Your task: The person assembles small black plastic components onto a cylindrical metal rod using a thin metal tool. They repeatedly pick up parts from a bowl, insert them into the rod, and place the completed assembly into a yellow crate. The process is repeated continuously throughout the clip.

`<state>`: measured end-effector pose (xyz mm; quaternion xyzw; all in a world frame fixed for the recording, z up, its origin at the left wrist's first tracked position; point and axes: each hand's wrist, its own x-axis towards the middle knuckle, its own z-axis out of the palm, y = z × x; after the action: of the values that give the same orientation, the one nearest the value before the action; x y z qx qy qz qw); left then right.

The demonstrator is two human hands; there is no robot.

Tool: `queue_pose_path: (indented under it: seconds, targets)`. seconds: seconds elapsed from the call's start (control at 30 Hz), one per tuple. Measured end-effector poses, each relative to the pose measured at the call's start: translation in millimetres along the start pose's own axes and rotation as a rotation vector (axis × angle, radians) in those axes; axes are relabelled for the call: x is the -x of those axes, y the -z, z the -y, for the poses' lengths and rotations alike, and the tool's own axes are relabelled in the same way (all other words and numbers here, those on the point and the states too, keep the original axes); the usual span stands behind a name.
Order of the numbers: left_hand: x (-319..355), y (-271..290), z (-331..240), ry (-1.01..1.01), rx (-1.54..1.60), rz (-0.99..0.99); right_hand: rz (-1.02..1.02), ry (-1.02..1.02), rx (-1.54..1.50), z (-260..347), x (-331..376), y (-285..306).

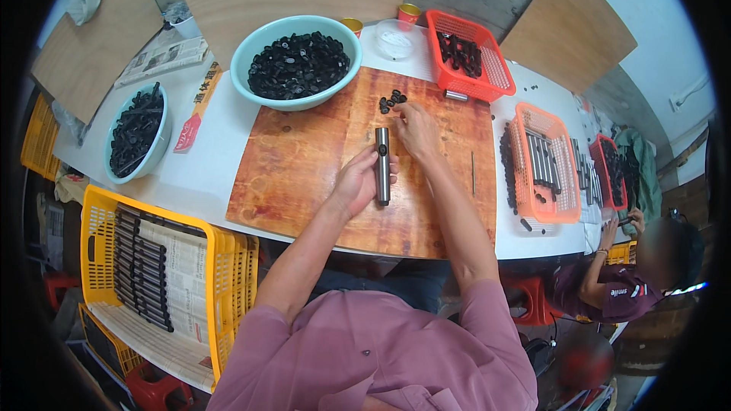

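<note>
Upright over the wooden board (pixel 304 160), a silver metal tube (pixel 382 171) with black ends is held in my left hand (pixel 358 181), fingers wrapped round it. A black oval piece (pixel 382 150) sits in the side of the tube, near its upper part. My right hand (pixel 416 129) is at the near edge of a small pile of black oval pieces (pixel 392 99). Its fingertips are pinched together, and whatever is between them is too small to make out.
A large bowl (pixel 242 80) of black pieces stands at the board's far left; a smaller bowl (pixel 161 141) is further left. Red (pixel 499 87) and pink baskets (pixel 567 152) stand right. A thin rod (pixel 473 173) lies on the board. A yellow crate (pixel 217 289) holds tubes. A co-worker (pixel 617 281) sits right.
</note>
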<state>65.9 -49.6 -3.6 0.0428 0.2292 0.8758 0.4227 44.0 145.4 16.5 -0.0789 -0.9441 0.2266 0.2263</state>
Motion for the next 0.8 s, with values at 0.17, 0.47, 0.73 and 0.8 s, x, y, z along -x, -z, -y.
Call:
queue_pose_path:
  seconds: [0.17,0.47,0.73,0.8]
  targets:
    - [-1,1,1,-0.01,0.034,-0.002,0.01,-0.097,0.062,12,-17,-25]
    - [-2,6,2,-0.027,0.007,0.008,0.074,-0.06,0.065,1,10,-9]
    - [0,0,1,-0.018,-0.029,-0.021,-0.064,-0.246,-0.126,-28,37,5]
    - [1,0,1,-0.02,-0.033,-0.028,-0.045,-0.345,-0.315,-35,37,8]
